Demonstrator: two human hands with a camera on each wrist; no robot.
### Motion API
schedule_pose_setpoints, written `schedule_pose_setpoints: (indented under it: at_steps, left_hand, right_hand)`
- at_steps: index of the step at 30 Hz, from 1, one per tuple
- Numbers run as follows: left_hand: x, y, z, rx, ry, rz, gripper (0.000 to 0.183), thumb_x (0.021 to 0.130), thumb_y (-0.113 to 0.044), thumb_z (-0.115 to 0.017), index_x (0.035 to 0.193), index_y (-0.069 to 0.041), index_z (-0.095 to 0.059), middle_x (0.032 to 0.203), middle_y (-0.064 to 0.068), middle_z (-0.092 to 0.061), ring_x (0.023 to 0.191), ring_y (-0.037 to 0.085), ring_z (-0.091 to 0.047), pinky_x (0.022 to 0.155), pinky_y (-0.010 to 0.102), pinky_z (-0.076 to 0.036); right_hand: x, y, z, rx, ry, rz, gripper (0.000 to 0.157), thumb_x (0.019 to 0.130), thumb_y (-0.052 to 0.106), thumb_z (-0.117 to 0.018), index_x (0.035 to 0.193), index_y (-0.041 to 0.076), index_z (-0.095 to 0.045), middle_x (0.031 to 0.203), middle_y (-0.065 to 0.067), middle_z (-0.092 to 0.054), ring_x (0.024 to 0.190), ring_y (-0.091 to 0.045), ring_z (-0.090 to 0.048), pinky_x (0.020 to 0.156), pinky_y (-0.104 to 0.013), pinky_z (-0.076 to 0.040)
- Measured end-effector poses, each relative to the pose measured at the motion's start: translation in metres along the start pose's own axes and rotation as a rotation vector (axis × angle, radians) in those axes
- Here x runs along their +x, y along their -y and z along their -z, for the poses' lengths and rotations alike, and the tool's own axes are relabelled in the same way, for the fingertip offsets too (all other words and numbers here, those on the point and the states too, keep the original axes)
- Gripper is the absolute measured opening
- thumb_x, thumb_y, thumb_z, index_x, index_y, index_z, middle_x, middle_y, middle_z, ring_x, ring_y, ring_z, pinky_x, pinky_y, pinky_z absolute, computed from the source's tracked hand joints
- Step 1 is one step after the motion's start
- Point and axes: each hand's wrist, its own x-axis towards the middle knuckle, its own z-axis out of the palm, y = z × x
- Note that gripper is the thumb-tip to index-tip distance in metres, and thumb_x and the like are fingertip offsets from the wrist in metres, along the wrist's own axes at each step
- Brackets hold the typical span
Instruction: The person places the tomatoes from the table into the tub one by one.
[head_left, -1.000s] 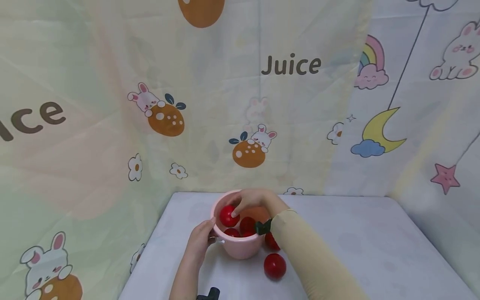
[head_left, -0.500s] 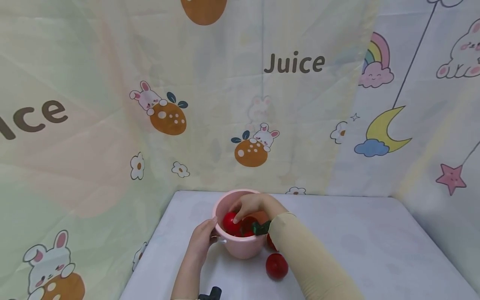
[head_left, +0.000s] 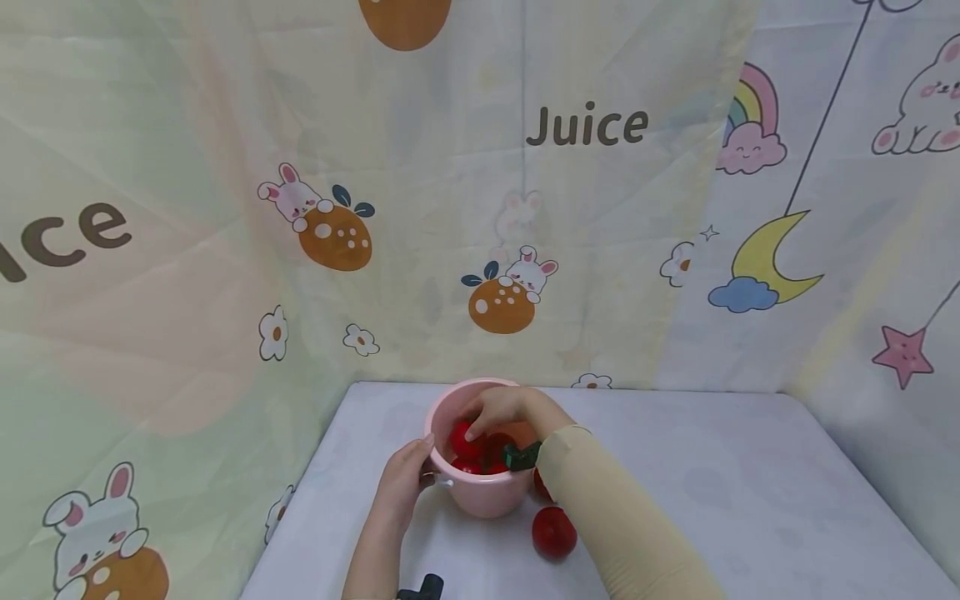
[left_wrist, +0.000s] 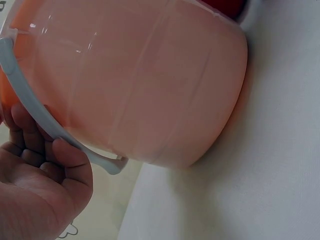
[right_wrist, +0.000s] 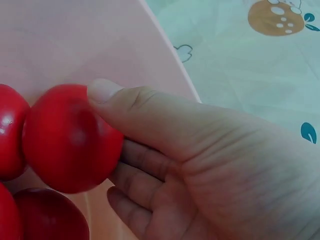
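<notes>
A pink bucket (head_left: 486, 502) with a grey handle (left_wrist: 37, 107) stands on the white table. My left hand (head_left: 406, 472) grips its left side at the rim, and in the left wrist view the curled fingers lie by the handle. Inside the bucket, my right hand (head_left: 501, 407) holds a glossy round red fruit (right_wrist: 72, 142) between the thumb, on its upper side, and the fingers below. That fruit sits against another red fruit (right_wrist: 10, 132). A darker red fruit (right_wrist: 50, 215) lies lower down in the bucket.
One red fruit (head_left: 554, 533) rests on the table (head_left: 712, 483) in front of the bucket. Another (head_left: 543, 486) shows partly behind the right sleeve (head_left: 600, 500). A printed cloth curtain (head_left: 420, 275) hangs behind the table and along its sides.
My right hand has lowered its red fruit deeper into the bucket, down among the others. The left hand keeps its grip on the bucket, and the view has shifted slightly.
</notes>
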Motion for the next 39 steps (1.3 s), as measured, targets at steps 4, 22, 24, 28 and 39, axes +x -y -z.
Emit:
schedule_pose_setpoints:
  at_steps: [4,22,24,28,39]
  left_hand:
    - [0.001,0.002,-0.001,-0.004,0.006,0.005,0.055,0.097,-0.054,-0.053,0.108,-0.002,-0.066,0.102,0.016,-0.069,0.093,0.021,-0.062,0.084,0.031,-0.05]
    - [0.004,0.003,0.0,0.005,-0.004,0.018,0.053,0.097,-0.054,-0.051,0.107,-0.004,-0.067,0.106,0.017,-0.068,0.095,0.021,-0.063,0.085,0.032,-0.05]
    - [0.004,0.002,0.0,0.009,-0.003,0.019,0.053,0.098,-0.054,-0.051,0.107,-0.004,-0.067,0.106,0.016,-0.068,0.095,0.021,-0.063,0.085,0.032,-0.05]
    - [0.003,0.0,0.0,0.017,0.0,0.017,0.054,0.098,-0.053,-0.051,0.106,-0.002,-0.066,0.105,0.018,-0.068,0.094,0.021,-0.062,0.084,0.031,-0.05]
    - [0.002,-0.001,-0.001,0.027,-0.011,0.027,0.052,0.099,-0.05,-0.05,0.109,-0.002,-0.066,0.1,0.013,-0.068,0.095,0.022,-0.061,0.085,0.031,-0.05]
  right_hand:
    - [-0.006,0.003,0.002,0.107,-0.031,-0.027,0.047,0.083,0.025,-0.079,0.128,0.026,-0.066,0.122,0.002,-0.066,0.12,-0.023,-0.052,0.096,-0.052,-0.051]
    - [-0.045,0.013,0.038,-0.054,-0.13,0.09,0.047,0.09,0.036,-0.07,0.135,0.026,-0.061,0.132,0.004,-0.064,0.127,-0.019,-0.055,0.099,-0.046,-0.05]
    - [-0.055,0.012,0.042,-0.032,-0.135,0.107,0.048,0.091,0.034,-0.069,0.137,0.023,-0.059,0.135,0.001,-0.063,0.128,-0.02,-0.055,0.1,-0.047,-0.05]
    - [-0.076,0.008,0.05,-0.001,-0.145,0.134,0.053,0.091,0.038,-0.068,0.14,0.021,-0.056,0.14,-0.002,-0.06,0.13,-0.021,-0.054,0.101,-0.049,-0.049]
    - [-0.124,-0.025,0.059,0.119,-0.241,0.147,0.056,0.091,0.039,-0.068,0.143,0.024,-0.053,0.145,-0.001,-0.056,0.137,-0.024,-0.049,0.105,-0.051,-0.046]
